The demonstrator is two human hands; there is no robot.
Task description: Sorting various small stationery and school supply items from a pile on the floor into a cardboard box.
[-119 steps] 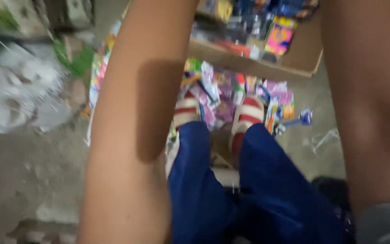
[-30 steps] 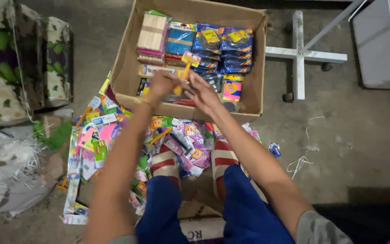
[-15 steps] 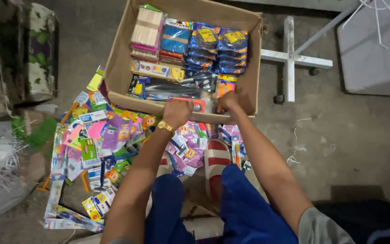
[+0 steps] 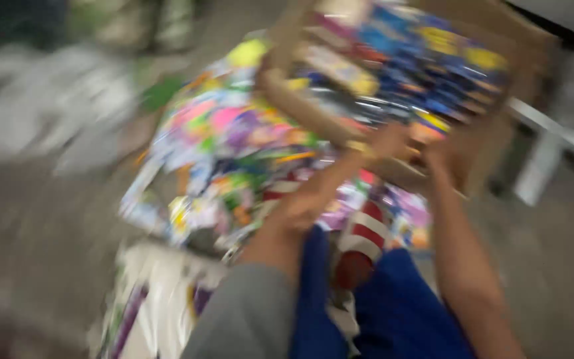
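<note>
The picture is heavily blurred. A cardboard box full of colourful packets sits in front of me. My left hand and my right hand are both at its near wall, close together, and seem to grip the rim. Finger detail is lost in the blur. Below the box are my feet in red-and-white striped sandals and my blue trousers.
A heap of bright loose packets covers the floor left of the box. Pale crumpled bags lie at the far left. A white metal frame leg stands right of the box. Grey concrete floor lies all around.
The view has swung and tilted hard, so everything is smeared. The box now looks closer and skewed. Both hands stay at its near wall as half a second ago.
</note>
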